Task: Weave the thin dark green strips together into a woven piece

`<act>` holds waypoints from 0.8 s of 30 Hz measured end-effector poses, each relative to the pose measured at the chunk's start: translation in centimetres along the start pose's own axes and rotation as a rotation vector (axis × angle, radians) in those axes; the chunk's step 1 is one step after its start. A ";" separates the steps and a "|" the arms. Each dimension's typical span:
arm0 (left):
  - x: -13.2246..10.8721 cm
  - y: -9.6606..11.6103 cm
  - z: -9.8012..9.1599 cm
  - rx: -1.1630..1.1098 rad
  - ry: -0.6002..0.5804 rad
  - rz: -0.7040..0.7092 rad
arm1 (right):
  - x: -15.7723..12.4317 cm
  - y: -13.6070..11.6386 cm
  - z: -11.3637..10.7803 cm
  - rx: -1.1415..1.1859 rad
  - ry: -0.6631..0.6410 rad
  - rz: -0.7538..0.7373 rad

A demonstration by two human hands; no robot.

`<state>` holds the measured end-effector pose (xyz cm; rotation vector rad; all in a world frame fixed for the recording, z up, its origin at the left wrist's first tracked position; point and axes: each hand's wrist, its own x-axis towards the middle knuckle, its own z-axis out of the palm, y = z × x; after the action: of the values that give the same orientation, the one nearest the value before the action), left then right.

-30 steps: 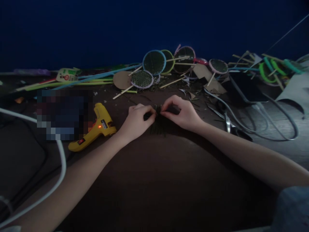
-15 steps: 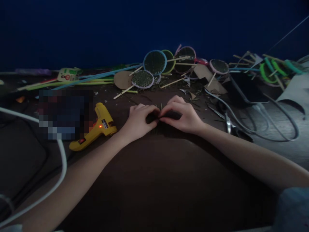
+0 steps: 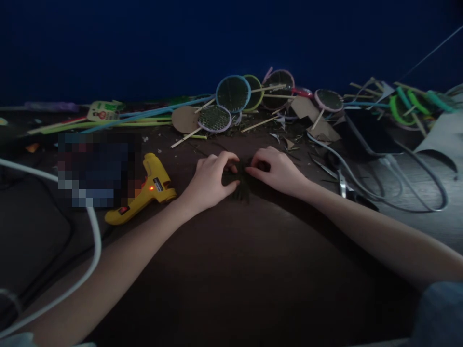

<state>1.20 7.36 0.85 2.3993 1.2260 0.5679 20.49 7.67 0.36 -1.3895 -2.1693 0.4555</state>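
Observation:
My left hand [image 3: 214, 182] rests on the dark table, its thumb and fingers apart and curved around the left side of a small tuft of dark green strands [image 3: 243, 190]. The tuft looks like grass or needles, but its exact kind is too dark to tell. On the right side, my right hand [image 3: 278, 171] has its thumb and forefinger drawn close together at the tuft's edge. Whatever lies between those fingertips is too small and dark to make out. A yellow glue gun [image 3: 152, 190] with a lit orange light lies left of my left hand.
Behind my hands lie round mesh-like discs with coloured rims [image 3: 233, 94], thin wooden sticks [image 3: 186, 138] and cardboard scraps [image 3: 304, 107]. Scissors [image 3: 342, 183], a phone [image 3: 376, 135] and its cable [image 3: 434, 208] lie on the right. A white cable [image 3: 94, 231] crosses the left side.
My fingertips, which met over the tuft, have moved apart. The left thumb and fingers have spread, the right hand has shifted slightly right, and more of the green strands shows.

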 end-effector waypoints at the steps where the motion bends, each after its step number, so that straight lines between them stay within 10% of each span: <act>1: 0.0 0.0 0.0 -0.002 0.007 0.007 | 0.0 0.0 0.0 0.009 -0.006 -0.012; 13: -0.7 0.2 0.0 0.238 0.127 0.189 | 0.0 0.0 -0.1 0.061 -0.028 -0.047; 24: -0.3 0.2 -0.2 0.127 0.051 0.063 | 0.1 0.4 -0.1 0.138 -0.001 -0.013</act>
<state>1.12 7.00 1.05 2.5516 1.2457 0.5901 20.79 7.90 0.27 -1.3000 -2.1043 0.5896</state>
